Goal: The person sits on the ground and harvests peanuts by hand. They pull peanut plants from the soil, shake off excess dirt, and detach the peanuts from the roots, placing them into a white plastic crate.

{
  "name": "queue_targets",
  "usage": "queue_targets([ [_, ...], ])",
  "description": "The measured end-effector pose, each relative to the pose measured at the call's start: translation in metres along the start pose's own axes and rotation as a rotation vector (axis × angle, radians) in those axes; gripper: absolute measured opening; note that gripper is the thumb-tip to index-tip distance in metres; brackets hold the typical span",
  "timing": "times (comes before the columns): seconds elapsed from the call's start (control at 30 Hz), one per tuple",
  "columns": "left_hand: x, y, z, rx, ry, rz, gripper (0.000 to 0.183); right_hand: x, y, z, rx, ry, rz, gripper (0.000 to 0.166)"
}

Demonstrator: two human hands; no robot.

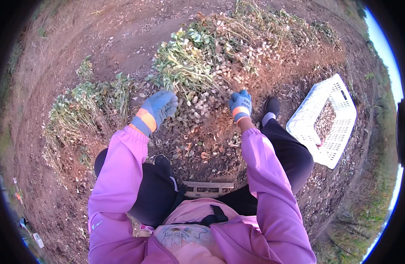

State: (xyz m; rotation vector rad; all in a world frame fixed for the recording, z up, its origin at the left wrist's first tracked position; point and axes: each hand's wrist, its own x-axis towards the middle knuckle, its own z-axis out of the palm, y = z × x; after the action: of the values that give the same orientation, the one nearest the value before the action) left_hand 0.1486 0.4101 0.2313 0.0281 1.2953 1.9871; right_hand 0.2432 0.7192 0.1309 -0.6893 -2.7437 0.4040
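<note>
Both hands wear blue-grey work gloves with orange-striped cuffs. My left hand [161, 107] is half curled, with nothing seen in it, at the near left edge of a heap of pulled peanut plants [186, 62]. My right hand [241, 101] is closed into a fist beside thin stems and roots at the heap's near side; whether it grips any of them is hidden. Between the hands, a cluster of peanuts in their shells [199, 109] lies among dry leaves and roots. More peanuts [261, 51] hang on the roots farther up the heap.
A white plastic crate [342, 132], partly filled with loose peanuts [325, 121], stands tilted in view at the right, beyond my right leg. A second row of peanut plants [87, 105] lies at the left. Low between my legs is a slatted wooden piece [208, 185]. My shoe [272, 105] is near my right hand.
</note>
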Motion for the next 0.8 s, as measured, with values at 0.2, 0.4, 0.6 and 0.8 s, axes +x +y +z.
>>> queue_targets([
  [0.2, 0.023, -0.027, 0.043, 0.026, -0.050, -0.138, 0.017, -0.011, -0.021, -0.032, 0.138, 0.260, -0.126, 0.011],
  [0.4, 0.055, -0.043, 0.071, -0.059, 0.034, -0.178, 0.015, -0.031, -0.047, -0.058, 0.210, 0.376, -0.170, 0.012],
  [0.6, 0.069, -0.058, 0.082, -0.118, 0.105, -0.107, 0.020, -0.061, -0.087, -0.074, 0.201, 0.368, -0.333, 0.013],
  [0.8, 0.083, -0.060, 0.062, 0.026, 0.207, -0.216, 0.022, -0.083, -0.105, -0.068, 0.311, 0.330, -0.360, 0.015],
])
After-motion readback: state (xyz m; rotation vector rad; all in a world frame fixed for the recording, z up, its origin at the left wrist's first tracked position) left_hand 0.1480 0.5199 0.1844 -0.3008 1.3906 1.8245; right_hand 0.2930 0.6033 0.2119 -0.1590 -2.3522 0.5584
